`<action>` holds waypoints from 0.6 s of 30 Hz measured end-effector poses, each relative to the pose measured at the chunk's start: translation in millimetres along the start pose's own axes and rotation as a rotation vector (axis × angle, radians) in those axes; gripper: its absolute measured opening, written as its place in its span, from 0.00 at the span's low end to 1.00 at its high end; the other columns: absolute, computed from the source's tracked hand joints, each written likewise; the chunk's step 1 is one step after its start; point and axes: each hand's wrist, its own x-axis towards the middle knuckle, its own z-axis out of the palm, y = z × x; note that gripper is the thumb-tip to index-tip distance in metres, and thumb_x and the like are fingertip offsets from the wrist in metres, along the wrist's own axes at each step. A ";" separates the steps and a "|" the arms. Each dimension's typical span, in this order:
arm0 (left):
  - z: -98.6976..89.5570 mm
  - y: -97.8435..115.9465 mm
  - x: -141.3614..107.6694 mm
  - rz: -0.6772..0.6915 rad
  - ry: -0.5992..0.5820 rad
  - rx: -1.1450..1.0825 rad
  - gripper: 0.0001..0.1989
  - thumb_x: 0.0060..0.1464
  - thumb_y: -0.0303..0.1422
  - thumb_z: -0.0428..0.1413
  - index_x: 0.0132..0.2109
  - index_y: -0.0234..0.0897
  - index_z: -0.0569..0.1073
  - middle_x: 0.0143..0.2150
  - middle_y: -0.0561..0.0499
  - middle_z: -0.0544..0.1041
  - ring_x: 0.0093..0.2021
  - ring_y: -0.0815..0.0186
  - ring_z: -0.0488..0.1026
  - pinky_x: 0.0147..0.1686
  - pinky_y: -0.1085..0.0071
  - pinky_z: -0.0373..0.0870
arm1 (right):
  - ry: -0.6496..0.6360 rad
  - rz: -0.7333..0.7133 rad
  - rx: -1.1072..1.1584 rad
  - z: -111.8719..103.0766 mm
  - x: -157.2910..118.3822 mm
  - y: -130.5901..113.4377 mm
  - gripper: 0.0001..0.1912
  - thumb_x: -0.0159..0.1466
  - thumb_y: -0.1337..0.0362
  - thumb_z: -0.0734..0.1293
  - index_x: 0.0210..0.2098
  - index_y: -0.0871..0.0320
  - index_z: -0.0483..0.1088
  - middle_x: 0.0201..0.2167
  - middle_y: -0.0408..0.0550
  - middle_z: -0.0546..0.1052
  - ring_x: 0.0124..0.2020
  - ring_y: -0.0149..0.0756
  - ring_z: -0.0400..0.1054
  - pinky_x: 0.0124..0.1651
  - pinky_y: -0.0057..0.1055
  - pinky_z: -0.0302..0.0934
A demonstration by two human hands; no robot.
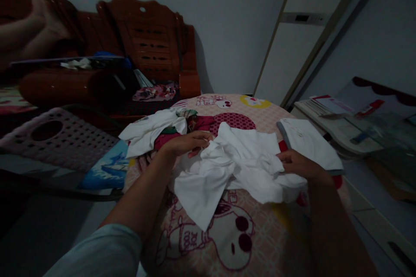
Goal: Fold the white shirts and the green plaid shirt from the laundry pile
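A crumpled white garment [247,160] lies spread on the cartoon-print cloth, with sleeve-like parts bunched toward me. At its left side, my left hand [191,142] is closed, thumb and fingers pinching the fabric. My right hand [297,165] grips the garment's right edge; its fingertips are partly hidden by cloth. Just beyond my right hand is a folded white garment [308,143] with a grey edge. Past my left hand lies a loose pile with a white cloth [156,127] on top and dark red fabric [164,139] under it.
The patterned cloth [266,233] covers a rounded surface before me. A carved wooden bench [146,34] stands behind on the left, with a person's bare legs [32,30] on it. A pink woven chair [61,138] is at left. At right is a side table [344,132] with papers.
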 end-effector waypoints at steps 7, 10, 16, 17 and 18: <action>-12.5 -8.7 42.3 0.461 0.664 -0.328 0.17 0.61 0.42 0.51 0.53 0.40 0.69 0.50 0.45 0.77 0.45 0.66 0.77 0.44 0.70 0.75 | 0.779 -0.360 0.544 8.3 46.8 6.5 0.24 0.56 0.54 0.68 0.51 0.54 0.74 0.47 0.51 0.79 0.47 0.42 0.74 0.47 0.38 0.69; -25.6 -19.6 54.3 0.557 0.848 -0.256 0.25 0.63 0.45 0.48 0.64 0.49 0.60 0.68 0.47 0.62 0.67 0.63 0.62 0.61 0.63 0.64 | 0.821 -0.455 0.669 7.2 57.3 18.0 0.32 0.54 0.59 0.70 0.59 0.48 0.67 0.61 0.49 0.70 0.59 0.40 0.66 0.59 0.41 0.62; -41.9 -50.4 41.9 0.358 0.823 0.234 0.32 0.52 0.40 0.58 0.63 0.35 0.65 0.65 0.39 0.67 0.64 0.51 0.65 0.63 0.54 0.62 | 0.984 -0.210 0.489 2.7 59.1 49.2 0.38 0.47 0.57 0.75 0.56 0.57 0.70 0.54 0.55 0.75 0.51 0.44 0.72 0.53 0.42 0.66; -41.7 -53.5 40.6 0.296 0.813 0.326 0.31 0.51 0.38 0.59 0.61 0.32 0.67 0.62 0.38 0.70 0.62 0.51 0.68 0.61 0.54 0.64 | 0.997 -0.151 0.390 1.8 59.0 51.8 0.33 0.48 0.55 0.75 0.52 0.60 0.74 0.48 0.55 0.79 0.46 0.45 0.73 0.49 0.41 0.67; -40.9 -55.7 40.1 0.238 0.810 0.409 0.30 0.50 0.36 0.58 0.60 0.30 0.69 0.60 0.37 0.72 0.60 0.51 0.70 0.60 0.55 0.66 | 0.999 -0.086 0.269 1.0 58.6 53.1 0.28 0.49 0.53 0.73 0.46 0.61 0.77 0.41 0.53 0.81 0.42 0.45 0.74 0.46 0.40 0.68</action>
